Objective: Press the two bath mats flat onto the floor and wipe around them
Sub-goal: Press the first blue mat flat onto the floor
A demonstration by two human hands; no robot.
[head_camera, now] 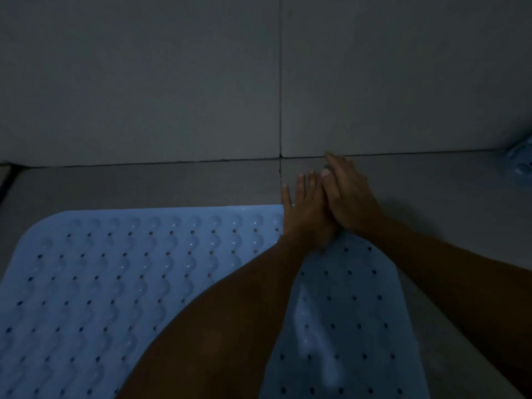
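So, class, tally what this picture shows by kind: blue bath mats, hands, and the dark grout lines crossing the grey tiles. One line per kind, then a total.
Blue bath mats: 2, the large mat and a second mat, only partly in view at the right edge
Hands: 2, left hand and right hand
Grout lines: 2, one running away from the camera, one crossing it
Total: 6

bath mat (121, 283) — light blue, dotted holes, wavy bumps | floor tiles (144, 185) — grey
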